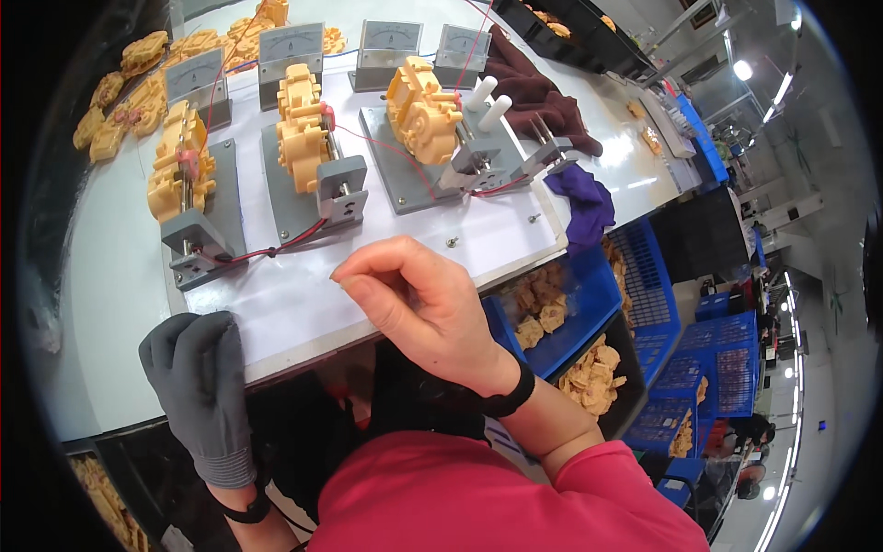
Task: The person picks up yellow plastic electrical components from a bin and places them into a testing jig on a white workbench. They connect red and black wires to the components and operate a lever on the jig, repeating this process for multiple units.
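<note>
My left hand (198, 391), in a grey glove, rests at the table's front edge, left of the nearest fixture. Its loosely bent fingers are slightly apart, with nothing visible in them. Bare, my right hand (423, 308) hovers over the white sheet, thumb and forefinger pinched together; whatever lies between their tips cannot be made out. Ahead are three grey metal fixtures, each carrying a yellow moulded plastic housing: a left housing (179, 166), a middle housing (302, 138) and a right housing (423, 115). Red wires (299, 239) run along the fixtures' front.
Several analog panel meters (291, 60) stand behind the fixtures. More yellow housings (133, 110) are heaped at the far left. A dark brown cloth (533, 87) and a purple cloth (581, 207) lie to the right. Blue crates (727, 368) and a parts bin (593, 290) stand beside the table.
</note>
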Available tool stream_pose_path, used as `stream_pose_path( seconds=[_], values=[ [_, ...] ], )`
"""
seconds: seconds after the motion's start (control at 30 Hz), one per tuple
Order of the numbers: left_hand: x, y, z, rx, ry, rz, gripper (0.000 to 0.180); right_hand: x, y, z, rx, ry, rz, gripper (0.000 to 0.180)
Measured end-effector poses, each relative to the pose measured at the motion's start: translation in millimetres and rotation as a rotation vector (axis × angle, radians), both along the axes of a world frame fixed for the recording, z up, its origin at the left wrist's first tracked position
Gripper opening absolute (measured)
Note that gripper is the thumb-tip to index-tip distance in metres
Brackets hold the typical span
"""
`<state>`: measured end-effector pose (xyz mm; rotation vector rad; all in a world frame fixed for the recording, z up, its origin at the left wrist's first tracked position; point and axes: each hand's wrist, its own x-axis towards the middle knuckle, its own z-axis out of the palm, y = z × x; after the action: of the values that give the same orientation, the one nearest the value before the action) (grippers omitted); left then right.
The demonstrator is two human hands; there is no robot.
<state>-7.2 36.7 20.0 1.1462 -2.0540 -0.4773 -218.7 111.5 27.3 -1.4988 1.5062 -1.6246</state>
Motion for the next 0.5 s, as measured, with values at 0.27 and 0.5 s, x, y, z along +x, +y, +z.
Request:
stream_pose_path(
  seconds=[0.27, 0.5],
  values=[
    [3, -6, -1, -0.082, -0.047, -0.006, 0.014, 3, 0, -4, -0.003, 0.043, -0.053, 0.009],
    [5, -8, 6, -0.100, -0.037, -0.006, 0.012, 8, 8, 8, 0.089, -0.048, -0.033, 0.010]
  ],
)
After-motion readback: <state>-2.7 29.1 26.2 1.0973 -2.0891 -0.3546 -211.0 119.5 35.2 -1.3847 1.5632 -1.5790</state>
